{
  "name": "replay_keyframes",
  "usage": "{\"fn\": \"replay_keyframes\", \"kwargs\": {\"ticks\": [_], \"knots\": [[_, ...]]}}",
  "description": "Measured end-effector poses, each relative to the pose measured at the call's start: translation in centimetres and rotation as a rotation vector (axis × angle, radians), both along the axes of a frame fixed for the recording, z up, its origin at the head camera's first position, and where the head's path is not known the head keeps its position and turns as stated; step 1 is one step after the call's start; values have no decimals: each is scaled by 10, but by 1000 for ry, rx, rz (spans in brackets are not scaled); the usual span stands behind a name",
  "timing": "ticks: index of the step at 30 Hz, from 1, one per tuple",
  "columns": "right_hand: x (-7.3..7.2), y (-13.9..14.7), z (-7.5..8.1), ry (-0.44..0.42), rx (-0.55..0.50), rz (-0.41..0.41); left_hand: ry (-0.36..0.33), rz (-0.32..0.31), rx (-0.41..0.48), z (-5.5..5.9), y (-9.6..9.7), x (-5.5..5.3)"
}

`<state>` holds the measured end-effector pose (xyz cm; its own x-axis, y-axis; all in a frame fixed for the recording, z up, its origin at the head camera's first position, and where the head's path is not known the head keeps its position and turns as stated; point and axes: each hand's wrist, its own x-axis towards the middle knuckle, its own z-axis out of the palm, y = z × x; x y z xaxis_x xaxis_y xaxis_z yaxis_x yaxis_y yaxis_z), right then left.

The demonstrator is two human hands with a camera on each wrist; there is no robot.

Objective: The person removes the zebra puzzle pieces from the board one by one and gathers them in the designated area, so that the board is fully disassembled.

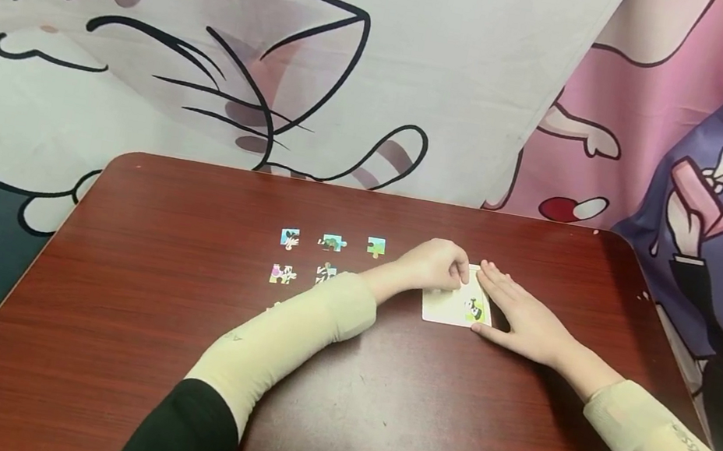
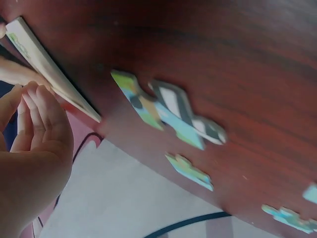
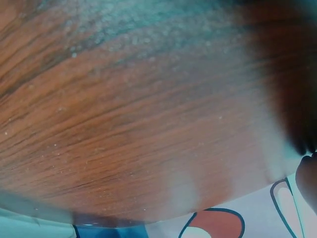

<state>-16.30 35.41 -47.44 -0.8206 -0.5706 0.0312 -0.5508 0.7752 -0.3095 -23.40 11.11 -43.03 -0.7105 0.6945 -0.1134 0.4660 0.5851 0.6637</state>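
A pale puzzle board with a small panda picture lies flat on the table. My left hand is over its upper part, fingers bent down; in the left wrist view the thumb and fingertips come close together beside the board. Whether a puzzle piece is between those fingertips I cannot tell. Along the board's right side rests my right hand, its fingers stretched out toward the top corner and its thumb at the lower right corner. Only a bit of that hand shows at the edge of the right wrist view.
Left of the board, several loose jigsaw pieces lie in spaced rows, among them a green one, a blue and green one and a pink and white one. My left sleeve covers some. Behind the brown table hangs a cat-print curtain.
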Motion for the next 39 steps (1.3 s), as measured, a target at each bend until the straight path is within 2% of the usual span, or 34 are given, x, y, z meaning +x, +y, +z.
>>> {"fn": "replay_keyframes", "kwargs": {"ticks": [8,16,27,39], "knots": [[0,-1,0,5,-9,9,85,-50,-67,-10,19,6],[1,-1,0,29,-20,22,62,-66,-62,-13,25,11],[1,1,-2,33,-23,15,127,-116,-135,-17,29,11],[2,0,-1,44,-13,23,147,-117,-170,-14,30,11]]}}
